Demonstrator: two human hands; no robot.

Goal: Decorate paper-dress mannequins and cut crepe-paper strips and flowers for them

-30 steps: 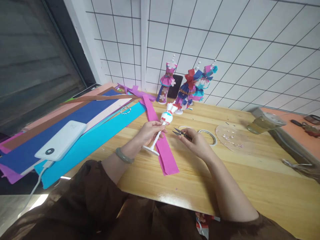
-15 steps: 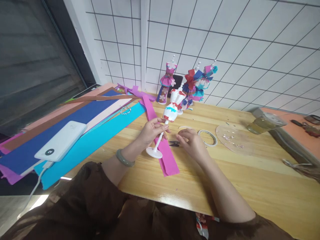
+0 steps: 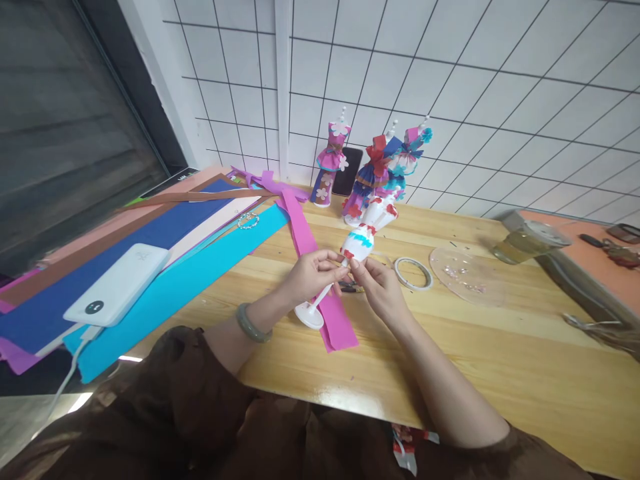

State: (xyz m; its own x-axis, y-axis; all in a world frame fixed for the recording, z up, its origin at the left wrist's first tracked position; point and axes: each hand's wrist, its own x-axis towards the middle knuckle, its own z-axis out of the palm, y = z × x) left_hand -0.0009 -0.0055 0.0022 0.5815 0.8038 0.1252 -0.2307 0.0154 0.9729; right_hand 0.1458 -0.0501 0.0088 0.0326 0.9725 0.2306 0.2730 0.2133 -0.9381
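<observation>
A small white dress-form mannequin (image 3: 359, 245) with red and turquoise scraps on it leans to the right above the table. My left hand (image 3: 316, 273) is closed round its thin stand, just under the body. At the lower edge of the body, my right hand (image 3: 379, 288) is pinched close to a red patch; whether a small piece is between its fingertips I cannot make out. Beneath both hands lies a magenta crepe-paper strip (image 3: 341, 327). Dark-handled snips (image 3: 351, 287) show partly behind the right fingers.
A roll of tape (image 3: 414, 274) and a clear dish (image 3: 463, 270) of small beads lie to the right, near a cup (image 3: 523, 243). Coloured paper strips (image 3: 200, 273) and a white power bank (image 3: 117, 283) cover the left. Dressed mannequins (image 3: 333, 157) and a phone (image 3: 349, 170) stand by the wall.
My right hand has come up and left from the table to the mannequin's lower edge. The mannequin has tilted further right and shifted slightly toward me.
</observation>
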